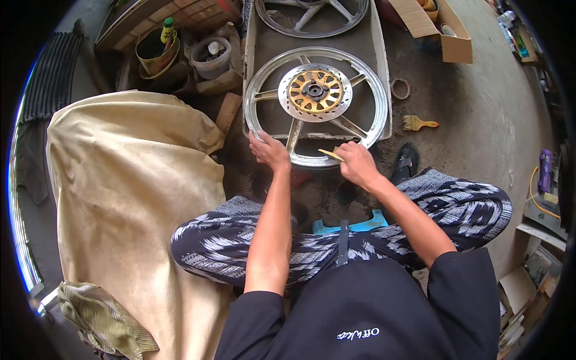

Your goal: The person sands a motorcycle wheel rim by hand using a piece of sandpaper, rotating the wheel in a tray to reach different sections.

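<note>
A silver spoked motorcycle wheel (pixel 251 111) lies flat, with a slotted brake disc (pixel 289 105) and gold centre on its hub. It rests on a shallow, pale-edged tray (pixel 386 66). My left hand (pixel 269 151) is closed on the wheel's rim at its near left. In my right hand (pixel 358 164) is a thin, folded yellowish sheet that looks like sandpaper (pixel 330 155), pinched in the fingers. The sheet is at the near edge of the rim, close to a spoke; whether it touches the metal I cannot tell.
Another wheel (pixel 340 29) lies at the tray's far end. A paintbrush (pixel 420 123) and a ring (pixel 400 89) are on the floor to the right, below a cardboard box (pixel 457 50). At left are a tan cover (pixel 132 174), a clear tub (pixel 211 68) and a bucket (pixel 157 63).
</note>
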Demonstrator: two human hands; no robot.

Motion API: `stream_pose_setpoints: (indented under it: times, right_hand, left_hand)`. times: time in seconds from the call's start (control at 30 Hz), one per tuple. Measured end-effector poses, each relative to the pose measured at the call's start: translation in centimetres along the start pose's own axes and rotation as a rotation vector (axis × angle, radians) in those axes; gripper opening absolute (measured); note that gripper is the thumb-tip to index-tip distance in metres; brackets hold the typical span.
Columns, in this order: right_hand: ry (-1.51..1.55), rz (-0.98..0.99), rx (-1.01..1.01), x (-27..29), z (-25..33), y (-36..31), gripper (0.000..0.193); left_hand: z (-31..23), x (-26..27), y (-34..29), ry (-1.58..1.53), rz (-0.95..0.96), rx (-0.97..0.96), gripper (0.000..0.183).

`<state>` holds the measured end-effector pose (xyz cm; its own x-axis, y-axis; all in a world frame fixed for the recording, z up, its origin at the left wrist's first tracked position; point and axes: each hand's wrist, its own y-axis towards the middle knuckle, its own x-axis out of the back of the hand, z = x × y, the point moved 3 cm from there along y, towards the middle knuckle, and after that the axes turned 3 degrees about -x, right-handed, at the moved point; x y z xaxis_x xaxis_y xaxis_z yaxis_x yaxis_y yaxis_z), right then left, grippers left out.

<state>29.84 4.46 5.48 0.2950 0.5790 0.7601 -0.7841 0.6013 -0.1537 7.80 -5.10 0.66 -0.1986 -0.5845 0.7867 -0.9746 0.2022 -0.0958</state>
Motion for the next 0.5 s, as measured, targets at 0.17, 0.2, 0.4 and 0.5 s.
stream_pose_setpoints:
  times: [0.17, 0.2, 0.4, 0.5]
  right_hand:
    - [0.236, -0.021, -0.055, -4.7, 5.9, 3.1, 0.029]
    - [0.247, 0.005, -0.06, -4.8, 6.1, 3.3, 0.031]
    - [0.256, 0.047, -0.12, -3.1, 5.3, 1.4, 0.034]
    - [0.218, 0.005, -0.09, -4.2, 7.7, 2.8, 0.033]
  left_hand:
    - [-0.2, -0.3, 0.2, 0.011, -0.009, 0.0, 0.052]
    - [0.0, -0.3, 0.3, 0.01, -0.017, -0.001, 0.051]
    - [0.5, -0.6, -0.3, 0.008, -0.047, -0.042, 0.047]
    - [0.6, -0.8, 0.0, 0.021, -0.053, -0.028, 0.046]
